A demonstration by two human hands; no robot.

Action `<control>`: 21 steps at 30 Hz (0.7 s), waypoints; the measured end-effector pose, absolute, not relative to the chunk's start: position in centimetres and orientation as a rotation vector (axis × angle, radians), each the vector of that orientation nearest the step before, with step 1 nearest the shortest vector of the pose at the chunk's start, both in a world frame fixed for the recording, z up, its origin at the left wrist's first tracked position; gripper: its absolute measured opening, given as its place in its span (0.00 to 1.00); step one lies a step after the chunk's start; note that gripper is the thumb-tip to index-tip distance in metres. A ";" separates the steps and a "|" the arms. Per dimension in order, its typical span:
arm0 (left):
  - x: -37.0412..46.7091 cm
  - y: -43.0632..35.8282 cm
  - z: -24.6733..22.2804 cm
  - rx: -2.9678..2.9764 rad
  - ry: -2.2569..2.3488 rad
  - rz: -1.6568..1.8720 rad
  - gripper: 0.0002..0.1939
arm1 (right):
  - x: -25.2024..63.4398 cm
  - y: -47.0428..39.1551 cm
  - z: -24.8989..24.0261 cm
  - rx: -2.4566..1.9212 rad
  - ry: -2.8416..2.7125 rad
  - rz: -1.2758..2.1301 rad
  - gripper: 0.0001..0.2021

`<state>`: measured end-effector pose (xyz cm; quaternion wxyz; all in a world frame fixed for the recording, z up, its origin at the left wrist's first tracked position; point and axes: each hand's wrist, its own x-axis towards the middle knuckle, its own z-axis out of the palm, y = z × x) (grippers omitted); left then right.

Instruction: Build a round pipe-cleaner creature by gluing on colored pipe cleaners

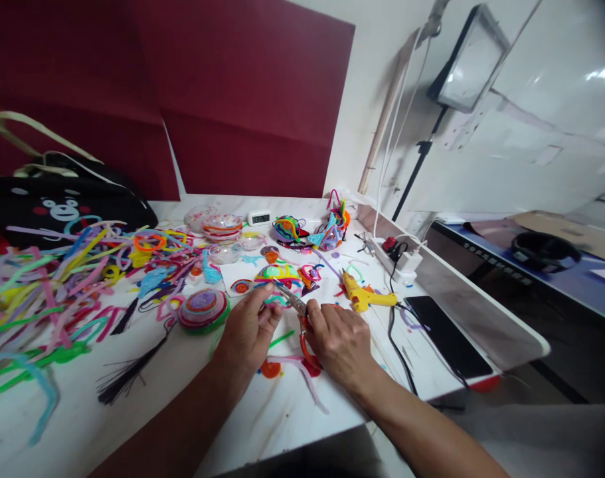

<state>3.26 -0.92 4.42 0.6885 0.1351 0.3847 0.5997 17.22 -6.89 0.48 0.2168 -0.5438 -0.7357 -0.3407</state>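
My right hand is closed on the orange handles of a pair of scissors, whose metal blades point up and left toward my other hand. My left hand has its thumb and fingers pinched near the blade tips; what it holds is too small to make out. Just beyond the blades lies a multicoloured coiled piece. A round pink and green coiled piece sits left of my left hand. Beneath the hands are a pink strip and an orange disc.
A yellow glue gun, a black phone and a power strip are on the right. Many coloured fuzzy strips cover the left side, before a black bag. Decorated round pieces stand at the back.
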 end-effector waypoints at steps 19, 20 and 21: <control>2.9 -0.2 4.7 0.215 0.837 1.339 0.11 | 16.2 -5.4 1.4 -1.598 -2.137 -0.900 0.05; 2.9 -0.2 4.7 0.219 0.839 1.341 0.11 | 16.1 -5.4 1.4 -1.603 -2.123 -0.883 0.06; 2.8 -0.2 4.7 0.221 0.841 1.342 0.11 | 16.1 -5.4 1.5 -1.614 -2.106 -0.852 0.06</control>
